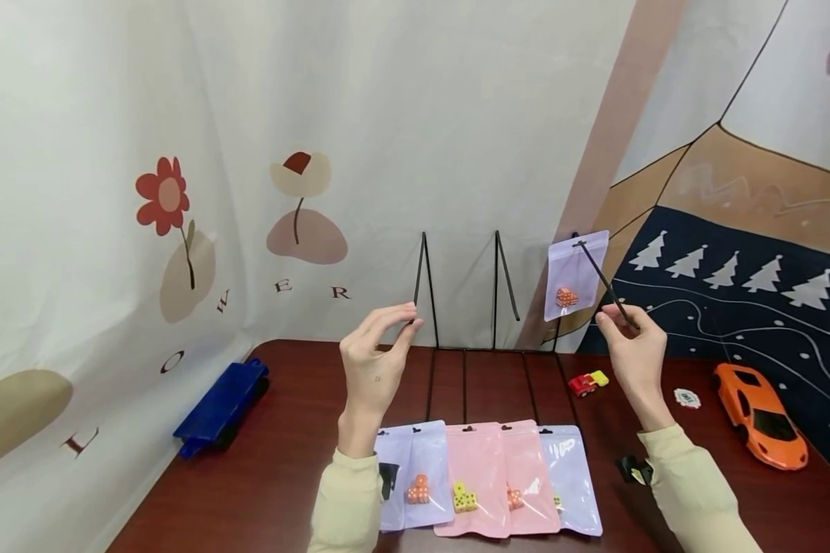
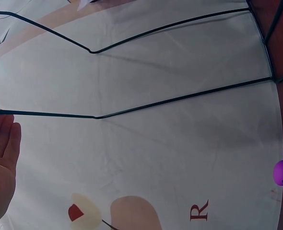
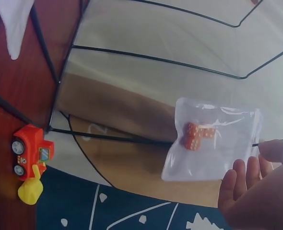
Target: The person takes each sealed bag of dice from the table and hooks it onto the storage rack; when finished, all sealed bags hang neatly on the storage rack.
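The left hand (image 1: 376, 357) is pinching the left prong (image 1: 419, 269) of the wire rack (image 1: 495, 296); the right hand (image 1: 636, 349) is pinching the right prong (image 1: 605, 281), a lilac zip pouch (image 1: 569, 269) hanging toward its far end. Even, gentle pressure should be serving best.

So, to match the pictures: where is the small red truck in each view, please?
Head: the truck is right of centre, on the table, below the hanging bag.
Left wrist: not in this picture.
Right wrist: the truck is at far left, a little below mid-height.
Shared landmark: the black rack, seen in all three views.
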Demonstrator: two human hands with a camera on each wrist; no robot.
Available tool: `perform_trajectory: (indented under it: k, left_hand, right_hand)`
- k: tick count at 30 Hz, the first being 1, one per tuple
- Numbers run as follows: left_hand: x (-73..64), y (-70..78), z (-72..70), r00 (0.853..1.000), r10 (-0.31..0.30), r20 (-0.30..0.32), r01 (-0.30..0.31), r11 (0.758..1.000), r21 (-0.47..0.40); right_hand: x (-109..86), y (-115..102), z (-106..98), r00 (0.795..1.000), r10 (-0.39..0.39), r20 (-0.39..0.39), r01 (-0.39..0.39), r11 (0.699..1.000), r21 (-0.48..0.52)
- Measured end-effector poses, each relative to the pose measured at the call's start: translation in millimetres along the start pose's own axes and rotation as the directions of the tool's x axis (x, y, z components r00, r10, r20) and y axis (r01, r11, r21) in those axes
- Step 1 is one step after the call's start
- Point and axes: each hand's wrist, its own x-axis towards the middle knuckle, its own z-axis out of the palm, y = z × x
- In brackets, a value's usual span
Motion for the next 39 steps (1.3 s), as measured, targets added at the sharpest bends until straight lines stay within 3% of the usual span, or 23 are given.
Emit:
perform_trajectory:
  k: [8,13,17,39]
  left_hand:
    - [-0.9,0.5,2.9,1.0,0.002,-0.007,-0.002,1.0,-0.005]
    - [-3.5,1.0,3.6,1.0,0.0,-0.022,0.0,1.0,0.0]
    - [-4.3,1.6,3.7,1.0,-0.006,-0.028,0.006,1.0,-0.005]
    - [-2.1,2.7,2.5,1.0,0.0,-0.03,-0.001,1.0,-0.017]
  right_hand:
    - [-10.8,-0.2,-5.5,0.997,-0.036,0.062,0.04,0.996,-0.073]
    - [-19.9,-2.8,-10.5,0.984,-0.117,0.136,0.139,0.977,-0.16]
    - [-27.3,-6.7,-15.8,0.969,-0.156,0.193,0.191,0.966,-0.174]
    - [-79.5,-20.8,-47.8,0.948,-0.083,0.308,0.167,0.951,-0.259]
